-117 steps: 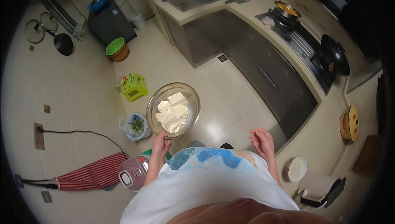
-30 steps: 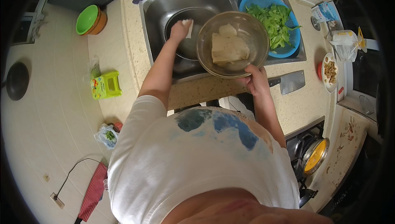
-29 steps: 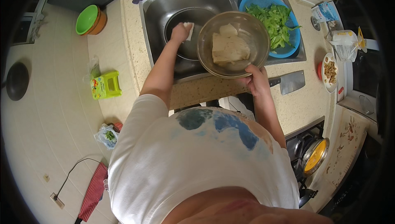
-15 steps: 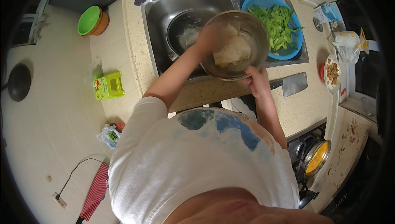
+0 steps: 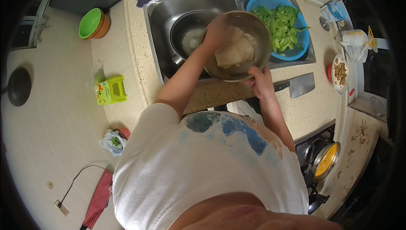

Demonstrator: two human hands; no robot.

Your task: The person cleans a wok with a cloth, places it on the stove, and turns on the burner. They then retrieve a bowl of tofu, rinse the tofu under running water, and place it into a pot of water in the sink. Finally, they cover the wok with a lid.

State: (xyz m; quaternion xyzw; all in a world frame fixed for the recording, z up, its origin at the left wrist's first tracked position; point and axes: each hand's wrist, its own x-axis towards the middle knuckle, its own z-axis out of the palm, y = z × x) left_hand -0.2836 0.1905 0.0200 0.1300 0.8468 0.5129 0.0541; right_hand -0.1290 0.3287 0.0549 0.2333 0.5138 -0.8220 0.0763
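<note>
The pale block [image 5: 235, 56] is lying in the metal bowl [image 5: 263, 40], its longer side seemingly running from lower left to upper right. Of the 2 hands, the left hand [image 5: 218, 33] is hanging nearer — over the bowl's left rim, so the block is lying to its right and closer to the body. That hand is blurring and its fingers are hiding; I cannot tell whether it is pinching anything. The right hand [image 5: 263, 84] is gripping the bowl's near right rim, thumb on top, fingers underneath.

Further out, the bowl is overlapping the right side of the dark pan [image 5: 181, 27] in view, and the pan is sitting in the sink [image 5: 158, 16]. On the left, pan and basin are leaving more room; on the right, the blue colander [image 5: 305, 46] with leafy greens [image 5: 284, 29] is crowding the bowl. A cleaver [image 5: 302, 85] is lying on the counter [image 5: 292, 114] — near the right hand.
</note>
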